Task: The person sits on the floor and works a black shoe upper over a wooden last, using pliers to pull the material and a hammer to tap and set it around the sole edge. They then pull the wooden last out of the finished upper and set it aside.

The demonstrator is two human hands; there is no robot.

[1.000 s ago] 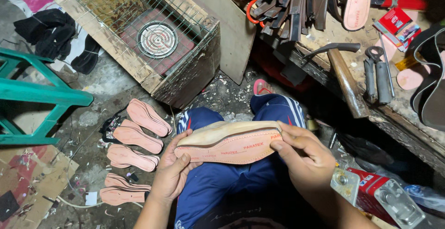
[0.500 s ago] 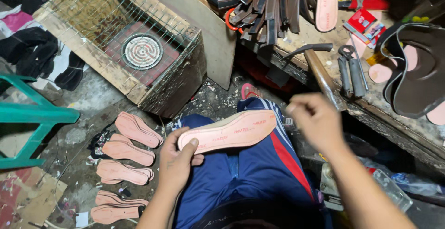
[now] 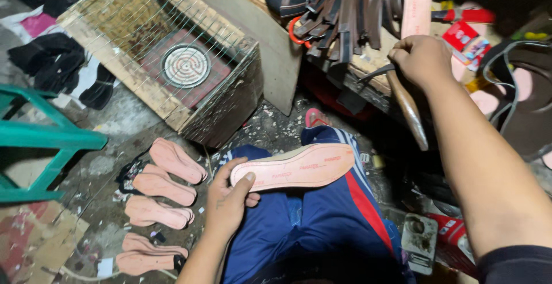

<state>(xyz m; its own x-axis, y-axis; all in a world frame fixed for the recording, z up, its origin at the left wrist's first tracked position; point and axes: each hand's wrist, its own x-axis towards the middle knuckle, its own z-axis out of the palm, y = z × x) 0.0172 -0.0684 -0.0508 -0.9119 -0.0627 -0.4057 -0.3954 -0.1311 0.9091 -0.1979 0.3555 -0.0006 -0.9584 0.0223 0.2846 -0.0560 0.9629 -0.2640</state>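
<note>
Right hand [image 3: 422, 60]: off the pink insole [image 3: 293, 172], which it gripped a second ago; lifted away and now closed on the top of the wooden-handled hammer [image 3: 405, 103] at the counter [image 3: 374, 60] edge. Insole: formerly held two-handed above the lap, now by left hand [image 3: 230, 200] alone at one end, lying flatter across the thigh.

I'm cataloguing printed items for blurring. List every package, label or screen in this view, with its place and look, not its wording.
Small red packet: on the workbench at upper right, beyond the right hand; flat, rectangular, red with pale print.
Red packet: low right beside a grey metal block; red, partly hidden.
Printed marks on the pink insole: held in the left hand over the lap; small red print.
No screens show.
</note>
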